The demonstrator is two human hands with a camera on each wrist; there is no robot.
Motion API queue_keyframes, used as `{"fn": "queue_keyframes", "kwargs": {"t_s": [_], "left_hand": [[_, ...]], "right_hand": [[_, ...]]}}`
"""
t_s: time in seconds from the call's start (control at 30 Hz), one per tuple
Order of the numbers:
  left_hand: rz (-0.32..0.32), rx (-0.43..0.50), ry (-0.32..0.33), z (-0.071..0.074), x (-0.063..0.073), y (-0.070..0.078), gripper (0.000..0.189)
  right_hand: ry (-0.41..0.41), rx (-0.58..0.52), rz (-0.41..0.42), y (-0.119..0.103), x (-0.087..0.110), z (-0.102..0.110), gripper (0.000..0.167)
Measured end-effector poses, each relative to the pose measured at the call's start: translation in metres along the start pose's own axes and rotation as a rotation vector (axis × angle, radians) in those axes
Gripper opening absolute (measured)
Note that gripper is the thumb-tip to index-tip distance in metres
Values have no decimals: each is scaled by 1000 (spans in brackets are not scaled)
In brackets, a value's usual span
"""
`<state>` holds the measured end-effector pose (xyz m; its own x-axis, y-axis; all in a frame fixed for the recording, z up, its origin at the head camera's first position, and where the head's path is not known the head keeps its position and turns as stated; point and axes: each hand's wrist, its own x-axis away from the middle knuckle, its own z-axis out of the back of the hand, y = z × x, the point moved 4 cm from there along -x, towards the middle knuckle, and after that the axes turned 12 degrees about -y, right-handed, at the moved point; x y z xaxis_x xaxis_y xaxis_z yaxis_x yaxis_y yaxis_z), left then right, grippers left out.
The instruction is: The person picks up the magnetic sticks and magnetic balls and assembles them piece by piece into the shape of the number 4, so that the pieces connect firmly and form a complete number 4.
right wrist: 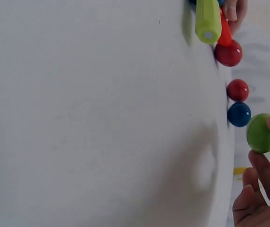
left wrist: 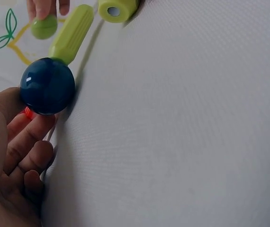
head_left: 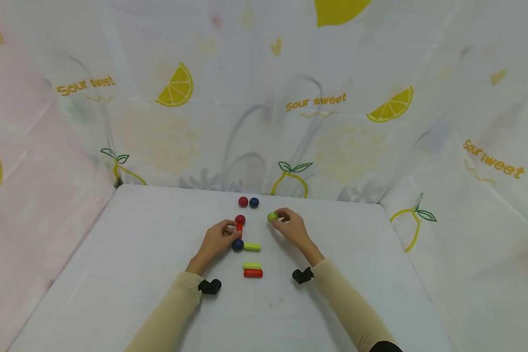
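My left hand [head_left: 217,240] pinches a red rod [head_left: 239,228] between thumb and fingers. At the rod's far end sits a red ball [head_left: 239,219], and at its near end a dark blue ball [left wrist: 47,86]. From the blue ball a ridged yellow-green rod [left wrist: 73,35] sticks out to the right, its free end showing a round metal disc in the right wrist view. To the right, my right hand [head_left: 292,229] holds a green ball [right wrist: 262,134] between thumb and fingertips, apart from the joined pieces. The left fingers hide most of the red rod in the left wrist view.
Behind the hands, a second red ball [head_left: 243,202] and a second blue ball [head_left: 254,202] lie side by side on the white table [head_left: 158,244]. Nearer the body lie a loose yellow-green rod [head_left: 252,266] and a loose red rod [head_left: 253,274]. A lemon-printed cloth [head_left: 229,137] hangs behind the table.
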<state>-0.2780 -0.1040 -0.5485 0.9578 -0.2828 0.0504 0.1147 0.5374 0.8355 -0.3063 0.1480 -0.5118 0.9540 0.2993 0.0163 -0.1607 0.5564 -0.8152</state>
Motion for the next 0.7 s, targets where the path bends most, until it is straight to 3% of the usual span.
{"fn": "queue_keyframes", "kwargs": {"t_s": [0.27, 0.7], "left_hand": [[4, -11, 1, -2, 0, 2, 33], [-10, -2, 5, 0, 2, 2, 34]], "right_hand": [[-16, 43, -13, -2, 23, 6, 26], [-50, 5, 26, 0, 42, 0, 26]]}}
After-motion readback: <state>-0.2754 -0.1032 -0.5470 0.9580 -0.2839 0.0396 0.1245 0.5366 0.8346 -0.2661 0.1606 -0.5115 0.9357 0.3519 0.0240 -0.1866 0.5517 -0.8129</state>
